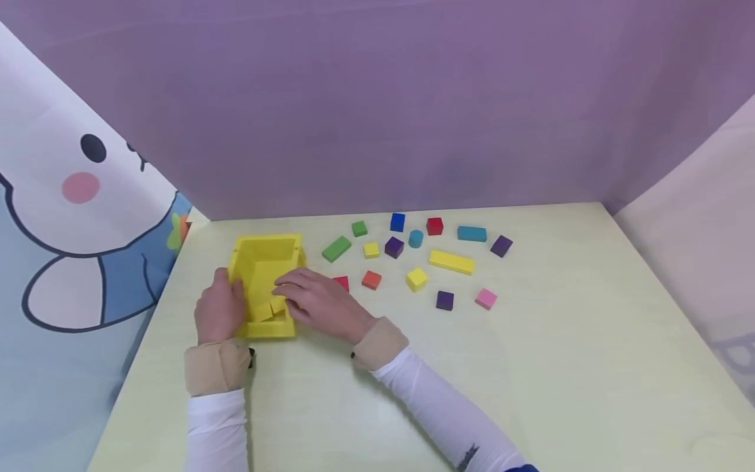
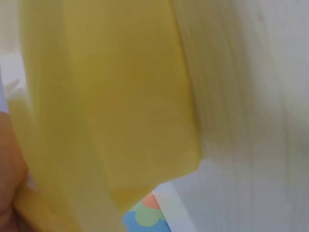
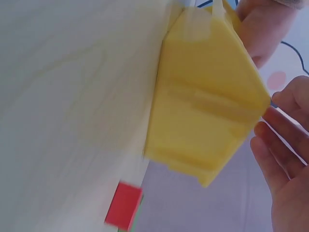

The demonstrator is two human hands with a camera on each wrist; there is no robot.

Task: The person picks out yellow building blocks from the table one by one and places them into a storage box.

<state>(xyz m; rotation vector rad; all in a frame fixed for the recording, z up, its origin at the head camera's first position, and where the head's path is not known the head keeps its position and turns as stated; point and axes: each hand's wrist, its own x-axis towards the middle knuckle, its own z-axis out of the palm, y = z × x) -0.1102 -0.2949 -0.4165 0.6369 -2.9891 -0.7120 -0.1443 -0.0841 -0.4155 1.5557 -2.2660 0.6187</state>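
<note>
A yellow plastic bin [image 1: 240,252] stands at the left of the table, a few yellow pieces [image 1: 262,311] lying at its near end. At its left wall, my left hand [image 1: 219,309] grips the rim; in the left wrist view only a bit of that hand [image 2: 7,169] shows beside the blurred bin wall [image 2: 135,96]. Over the bin's right rim reaches my right hand [image 1: 324,303], its fingertips above the yellow pieces. The right wrist view shows this hand's fingers [image 3: 273,162] loosely bent by the rim, with nothing visible between them.
Right of the bin, small colored blocks lie scattered: a red block [image 1: 342,282] close to my right hand, a green bar [image 1: 337,249], an orange block [image 1: 371,280], a yellow bar [image 1: 451,261], a pink block [image 1: 486,299] and several others. A purple backdrop [image 1: 401,118] rises behind the table.
</note>
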